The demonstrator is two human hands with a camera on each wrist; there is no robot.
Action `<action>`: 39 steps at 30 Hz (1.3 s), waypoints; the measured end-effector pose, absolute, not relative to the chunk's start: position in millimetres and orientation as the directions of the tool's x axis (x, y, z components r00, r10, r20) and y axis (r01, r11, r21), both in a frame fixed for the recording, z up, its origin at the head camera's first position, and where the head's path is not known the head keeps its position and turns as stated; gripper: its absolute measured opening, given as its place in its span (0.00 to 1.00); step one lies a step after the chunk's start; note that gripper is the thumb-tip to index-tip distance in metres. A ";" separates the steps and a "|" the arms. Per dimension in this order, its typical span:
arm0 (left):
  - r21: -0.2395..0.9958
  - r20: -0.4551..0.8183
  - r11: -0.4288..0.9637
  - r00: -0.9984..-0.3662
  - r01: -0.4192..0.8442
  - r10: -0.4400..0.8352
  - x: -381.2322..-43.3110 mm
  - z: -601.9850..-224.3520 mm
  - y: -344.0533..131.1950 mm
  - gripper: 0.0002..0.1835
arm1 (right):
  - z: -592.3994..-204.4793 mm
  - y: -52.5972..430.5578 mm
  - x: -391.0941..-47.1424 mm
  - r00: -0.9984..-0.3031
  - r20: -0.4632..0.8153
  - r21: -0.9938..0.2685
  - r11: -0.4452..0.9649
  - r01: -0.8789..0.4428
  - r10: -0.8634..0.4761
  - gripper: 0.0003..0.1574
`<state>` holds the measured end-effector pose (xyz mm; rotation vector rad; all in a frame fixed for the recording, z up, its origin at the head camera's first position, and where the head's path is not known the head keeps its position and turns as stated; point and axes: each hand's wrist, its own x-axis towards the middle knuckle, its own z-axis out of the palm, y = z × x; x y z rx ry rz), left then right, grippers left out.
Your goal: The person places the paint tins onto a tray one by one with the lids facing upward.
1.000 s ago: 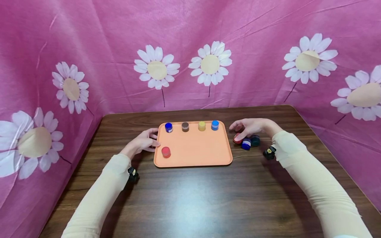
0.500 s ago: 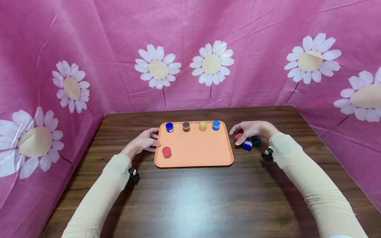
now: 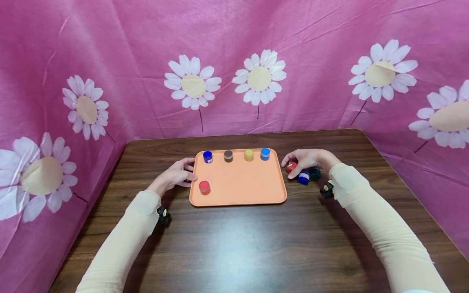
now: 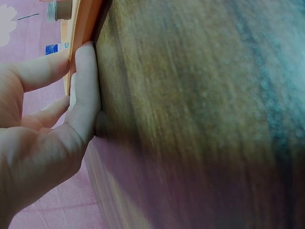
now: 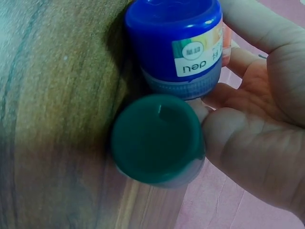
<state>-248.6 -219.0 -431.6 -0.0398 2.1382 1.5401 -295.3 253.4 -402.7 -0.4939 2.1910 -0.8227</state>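
Note:
My left hand [image 3: 177,174] holds the left rim of the orange tray [image 3: 242,181], with one digit against the table beneath the rim in the left wrist view. On the tray's far side stand a dark blue paint jar [image 3: 207,157], a brown jar [image 3: 228,156], a yellow jar [image 3: 248,155] and a light blue jar [image 3: 265,154]. A red jar [image 3: 204,187] stands near its front left corner. Right of the tray, my right hand [image 3: 309,159] grips another red paint jar [image 3: 291,167] between thumb and fingers. Beside it lie a blue jar [image 5: 176,43] and a dark green jar [image 5: 155,138].
The wooden table [image 3: 234,248] carries the tray and jars. A pink cloth with white flowers [image 3: 259,78] hangs behind and along both sides. Each wrist wears a small black camera.
The fingers and thumb of my right hand have closed round the red jar, which has shifted slightly. The left hand, tray and jars on it stay put.

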 end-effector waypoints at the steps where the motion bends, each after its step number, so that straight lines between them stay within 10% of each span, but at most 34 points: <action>1: 0.881 -0.411 0.360 -0.874 -0.307 0.260 -248.8 -431.7 -219.2 0.45 | -403.3 253.7 -295.6 -0.660 -0.501 -0.684 0.724 -0.094 -0.560 0.34; 39: 0.887 -0.406 0.349 -0.869 -0.301 0.283 -247.4 -429.1 -218.6 0.45 | -406.1 250.6 -293.6 -0.684 -0.490 -0.682 0.727 -0.086 -0.541 0.35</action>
